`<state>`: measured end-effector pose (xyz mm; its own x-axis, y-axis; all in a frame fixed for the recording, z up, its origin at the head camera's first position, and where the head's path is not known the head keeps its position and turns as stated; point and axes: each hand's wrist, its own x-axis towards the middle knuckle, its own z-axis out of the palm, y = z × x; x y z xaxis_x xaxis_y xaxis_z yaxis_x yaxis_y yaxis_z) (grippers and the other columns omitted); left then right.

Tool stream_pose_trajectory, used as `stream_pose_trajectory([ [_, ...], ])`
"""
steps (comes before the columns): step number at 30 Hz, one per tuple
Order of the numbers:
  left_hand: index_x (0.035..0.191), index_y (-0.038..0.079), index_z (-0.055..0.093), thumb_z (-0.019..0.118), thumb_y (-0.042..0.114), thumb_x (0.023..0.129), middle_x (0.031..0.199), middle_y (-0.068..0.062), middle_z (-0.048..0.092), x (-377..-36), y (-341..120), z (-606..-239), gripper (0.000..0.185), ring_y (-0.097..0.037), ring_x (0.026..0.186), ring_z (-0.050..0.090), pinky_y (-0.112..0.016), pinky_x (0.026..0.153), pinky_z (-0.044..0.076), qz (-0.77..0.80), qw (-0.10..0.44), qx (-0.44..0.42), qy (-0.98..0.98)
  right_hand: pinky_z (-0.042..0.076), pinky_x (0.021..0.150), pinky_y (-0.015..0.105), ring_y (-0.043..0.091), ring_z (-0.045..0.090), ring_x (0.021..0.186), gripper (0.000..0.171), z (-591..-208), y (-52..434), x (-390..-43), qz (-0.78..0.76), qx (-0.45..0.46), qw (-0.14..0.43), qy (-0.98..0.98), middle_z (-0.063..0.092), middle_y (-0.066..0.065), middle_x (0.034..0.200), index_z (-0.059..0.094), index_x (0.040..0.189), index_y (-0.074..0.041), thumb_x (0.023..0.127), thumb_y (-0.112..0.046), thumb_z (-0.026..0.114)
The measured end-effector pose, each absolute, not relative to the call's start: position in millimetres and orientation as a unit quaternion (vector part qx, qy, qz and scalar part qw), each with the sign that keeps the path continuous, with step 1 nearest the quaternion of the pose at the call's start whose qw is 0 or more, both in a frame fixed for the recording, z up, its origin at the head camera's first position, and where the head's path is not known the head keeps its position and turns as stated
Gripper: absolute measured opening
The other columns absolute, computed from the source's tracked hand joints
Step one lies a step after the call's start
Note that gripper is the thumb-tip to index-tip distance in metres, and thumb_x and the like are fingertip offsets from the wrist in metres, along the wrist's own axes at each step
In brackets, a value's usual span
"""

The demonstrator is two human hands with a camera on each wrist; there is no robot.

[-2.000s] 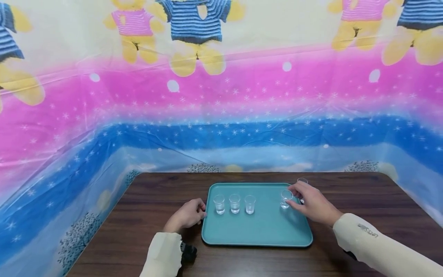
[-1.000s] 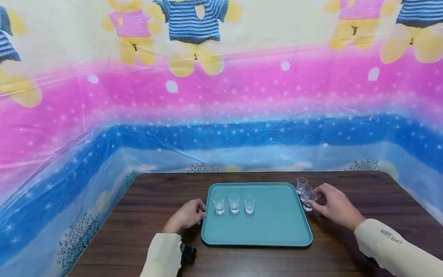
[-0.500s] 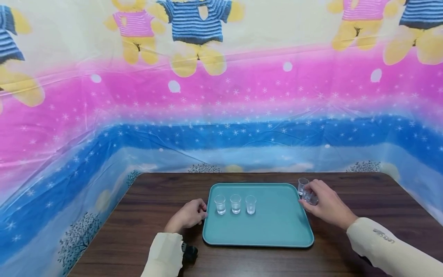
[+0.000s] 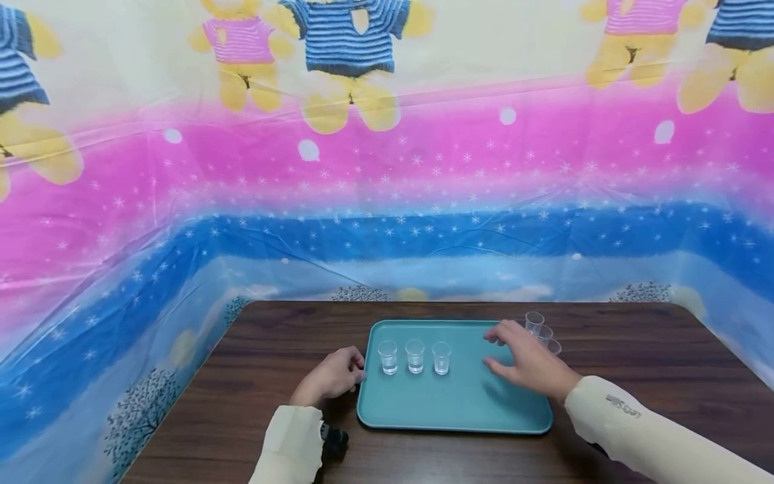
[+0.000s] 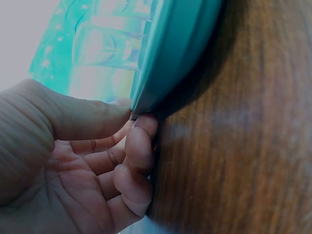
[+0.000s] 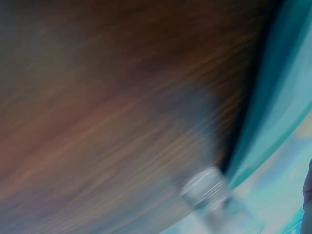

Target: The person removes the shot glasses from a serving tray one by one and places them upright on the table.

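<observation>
A teal tray (image 4: pixel 447 407) lies on the table. My left hand (image 4: pixel 329 376) pinches its left rim; the left wrist view shows the thumb (image 5: pixel 92 117) and curled forefinger meeting at the tray's edge (image 5: pixel 170 58). Three clear shot glasses stand upright in a row on the tray's left half: the left one (image 4: pixel 388 359), the middle one (image 4: pixel 414 358) and the right one (image 4: pixel 441 359). Over the tray's right side hovers my right hand (image 4: pixel 532 363), thumb and fingers spread with nothing between them. Behind it, three more glasses (image 4: pixel 534 323) line the tray's right edge, two of them partly hidden.
The dark wood table (image 4: pixel 272 336) extends around the tray. A patterned cloth (image 4: pixel 387 228) hangs behind the table and along its sides. In the blurred right wrist view, a glass (image 6: pixel 204 187) stands beside the tray's side (image 6: pixel 268 107).
My right hand has carried a glass from the tray's right part to the table, handled the glasses there, released them and moved back left over the tray. The left hand has stayed put.
</observation>
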<state>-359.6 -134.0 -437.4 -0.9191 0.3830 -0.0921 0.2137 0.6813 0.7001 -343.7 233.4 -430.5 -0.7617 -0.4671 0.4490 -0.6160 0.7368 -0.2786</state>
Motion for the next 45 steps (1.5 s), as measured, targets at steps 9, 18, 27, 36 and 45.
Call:
stream_pose_trajectory([
  [9, 0.096, 0.002, 0.052, 0.056, 0.001, 0.093, 0.074, -0.008, 0.053, -359.2, -135.4, -436.5, 0.005, -0.022, 0.061, 0.053, -0.034, 0.057, 0.042, 0.371, 0.116, 0.161, 0.907, 0.049, 0.078, 0.035, 0.016, 0.056, 0.095, 0.039, -425.4, 182.5, -351.8, 0.211, 0.315, 0.126, -0.917, 0.056, 0.001, 0.105, 0.058, 0.118, -0.010, 0.086, -0.028, 0.070],
  [18, 0.096, 0.002, 0.052, 0.056, 0.002, 0.093, 0.073, -0.007, 0.053, -360.5, -134.1, -434.9, 0.005, -0.020, 0.060, 0.053, -0.033, 0.056, 0.041, 0.366, 0.119, 0.158, 0.909, 0.049, 0.078, 0.035, 0.017, 0.057, 0.094, 0.034, -426.3, 164.9, -356.8, 0.205, 0.318, 0.120, -0.918, 0.056, 0.002, 0.104, 0.060, 0.116, -0.008, 0.087, -0.025, 0.070],
  [27, 0.095, 0.002, 0.052, 0.056, 0.002, 0.093, 0.074, -0.008, 0.052, -357.7, -133.0, -434.7, 0.005, -0.021, 0.061, 0.053, -0.033, 0.056, 0.042, 0.366, 0.118, 0.160, 0.909, 0.047, 0.075, 0.033, 0.014, 0.052, 0.089, 0.030, -420.0, 175.1, -355.9, 0.213, 0.322, 0.125, -0.914, 0.054, 0.001, 0.099, 0.059, 0.111, -0.009, 0.086, -0.020, 0.071],
  [36, 0.096, 0.002, 0.052, 0.056, 0.002, 0.093, 0.074, -0.007, 0.052, -358.4, -133.7, -432.9, 0.005, -0.021, 0.062, 0.054, -0.034, 0.059, 0.043, 0.363, 0.114, 0.165, 0.910, 0.048, 0.074, 0.033, 0.015, 0.053, 0.088, 0.030, -409.6, 213.6, -351.5, 0.215, 0.302, 0.141, -0.918, 0.054, -0.001, 0.100, 0.058, 0.113, -0.011, 0.087, -0.019, 0.071],
  [45, 0.095, 0.002, 0.052, 0.056, 0.001, 0.093, 0.073, -0.008, 0.052, -357.9, -132.7, -435.5, 0.005, -0.022, 0.061, 0.053, -0.034, 0.057, 0.042, 0.368, 0.106, 0.162, 0.910, 0.047, 0.069, 0.032, 0.016, 0.053, 0.083, 0.030, -398.8, 259.2, -339.7, 0.204, 0.256, 0.125, -0.937, 0.054, -0.003, 0.098, 0.060, 0.110, -0.010, 0.084, -0.020, 0.072],
])
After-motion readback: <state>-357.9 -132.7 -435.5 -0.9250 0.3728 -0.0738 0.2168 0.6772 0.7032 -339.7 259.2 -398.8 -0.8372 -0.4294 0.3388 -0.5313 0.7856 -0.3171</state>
